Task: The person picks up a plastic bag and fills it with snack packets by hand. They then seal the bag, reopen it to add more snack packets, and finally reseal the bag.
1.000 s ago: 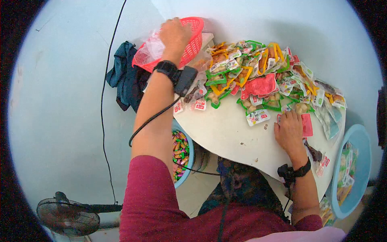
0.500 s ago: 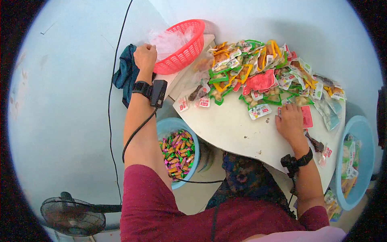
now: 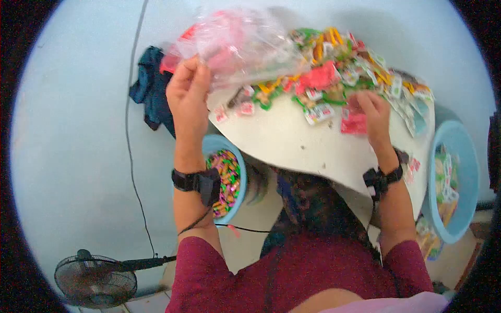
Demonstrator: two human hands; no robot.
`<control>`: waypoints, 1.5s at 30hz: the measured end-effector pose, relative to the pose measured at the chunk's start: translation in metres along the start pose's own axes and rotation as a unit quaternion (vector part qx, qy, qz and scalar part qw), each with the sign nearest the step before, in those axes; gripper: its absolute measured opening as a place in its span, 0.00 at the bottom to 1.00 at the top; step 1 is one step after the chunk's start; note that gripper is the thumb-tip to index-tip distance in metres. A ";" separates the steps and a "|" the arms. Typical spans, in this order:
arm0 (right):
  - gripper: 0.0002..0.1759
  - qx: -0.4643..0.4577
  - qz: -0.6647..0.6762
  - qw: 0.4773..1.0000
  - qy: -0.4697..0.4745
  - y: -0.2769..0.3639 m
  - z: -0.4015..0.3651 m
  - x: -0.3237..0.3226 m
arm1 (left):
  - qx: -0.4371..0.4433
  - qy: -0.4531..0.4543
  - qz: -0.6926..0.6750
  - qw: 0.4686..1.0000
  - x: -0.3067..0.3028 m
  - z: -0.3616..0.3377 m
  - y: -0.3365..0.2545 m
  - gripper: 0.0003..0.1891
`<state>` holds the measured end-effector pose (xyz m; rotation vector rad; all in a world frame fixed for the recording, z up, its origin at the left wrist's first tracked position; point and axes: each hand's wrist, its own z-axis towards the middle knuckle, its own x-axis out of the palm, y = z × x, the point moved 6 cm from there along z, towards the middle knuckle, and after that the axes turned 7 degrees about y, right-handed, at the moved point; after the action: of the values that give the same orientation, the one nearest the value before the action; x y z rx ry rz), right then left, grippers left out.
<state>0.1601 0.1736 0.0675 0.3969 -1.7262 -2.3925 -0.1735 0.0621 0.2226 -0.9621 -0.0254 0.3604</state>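
My left hand [image 3: 189, 99] is raised at the table's left edge and grips a clear plastic bag [image 3: 245, 44], which spreads in front of the red basket [image 3: 175, 52] and partly hides it. A red flat packet [image 3: 354, 122] is held off the white round table [image 3: 297, 146] by my right hand [image 3: 371, 115], at the near edge of a heap of snack packets [image 3: 339, 68]. The heap covers the far half of the table, with green, yellow and red packets mixed together.
A blue tub of wrapped candies [image 3: 225, 175] stands under the table's left side. Another blue tub [image 3: 451, 182] with packets is at the right. A dark cloth [image 3: 148, 91] lies left of the table. A floor fan [image 3: 94, 279] and a black cable [image 3: 130, 156] are on the floor.
My left hand has pulled the clear bag out of the red basket and lifted it toward me. My right hand has picked the red packet up off the table.
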 end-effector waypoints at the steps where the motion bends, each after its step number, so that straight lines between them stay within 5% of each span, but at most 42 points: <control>1: 0.23 0.068 0.161 0.983 0.062 -0.004 -0.002 0.010 | -0.023 0.013 -0.009 1.000 0.017 -0.026 0.009 0.07; 2: 0.29 0.133 0.319 0.931 0.113 -0.005 -0.006 0.024 | -0.048 0.029 -0.019 0.998 0.038 -0.051 0.018 0.06; 4: 0.37 0.180 0.417 0.871 0.187 -0.001 -0.012 0.043 | -0.103 0.069 -0.043 0.991 0.073 -0.093 0.038 0.06; 7: 0.40 0.161 0.428 0.854 0.250 -0.003 -0.014 0.052 | -0.214 0.073 -0.074 0.971 0.103 -0.154 0.074 0.05; 10: 0.33 0.155 0.439 0.840 0.277 -0.004 -0.015 0.050 | -0.267 0.039 -0.080 0.960 0.110 -0.201 0.097 0.04; 13: 0.26 0.117 0.255 0.915 0.292 -0.023 -0.013 0.050 | -0.292 0.041 -0.057 0.954 0.107 -0.220 0.104 0.03; 18: 0.20 0.095 0.316 0.895 0.299 -0.029 -0.008 0.052 | -0.351 0.072 -0.007 0.934 0.096 -0.236 0.103 0.02; 21: 0.20 0.095 0.361 0.882 0.288 -0.022 -0.011 0.051 | -0.314 0.160 0.040 0.935 0.094 -0.239 0.099 0.05; 30: 0.22 0.113 0.332 0.855 0.382 -0.005 -0.028 0.072 | -0.291 0.032 0.021 0.956 0.099 -0.170 0.076 0.20; 36: 0.22 0.144 0.302 0.854 0.398 -0.010 -0.030 0.073 | -0.238 0.041 -0.002 0.970 0.109 -0.152 0.097 0.15; 40: 0.20 0.127 0.265 0.894 0.337 -0.033 -0.018 0.069 | -0.244 -0.099 -0.047 0.964 0.085 -0.152 0.091 0.11; 45: 0.20 0.184 0.299 0.883 0.311 -0.019 -0.023 0.074 | -0.232 -0.146 -0.076 0.959 0.082 -0.150 0.091 0.09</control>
<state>0.0974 0.1383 0.0339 0.5119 -1.6480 -1.3123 -0.0954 0.0152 0.0516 -1.3537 -0.4679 0.3585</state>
